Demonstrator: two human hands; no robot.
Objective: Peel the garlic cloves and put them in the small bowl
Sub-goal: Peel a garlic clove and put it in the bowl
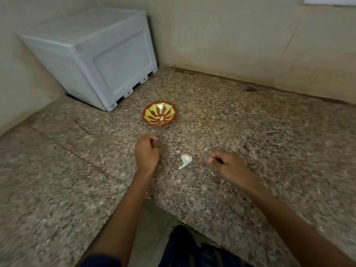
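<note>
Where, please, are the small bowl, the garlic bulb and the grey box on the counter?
small bowl [152, 122]: head view, on its near rim.
garlic bulb [186, 158]: head view, on the round white body, above the stem.
grey box [123, 62]: head view, on its front panel.

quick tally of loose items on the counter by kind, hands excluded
Small bowl, red-brown with yellow-green pattern, a pale bit or two inside, too small to identify: 1
Garlic bulb, white, lying between the hands: 1
Grey plastic box in the back left corner: 1
Total: 3
</note>
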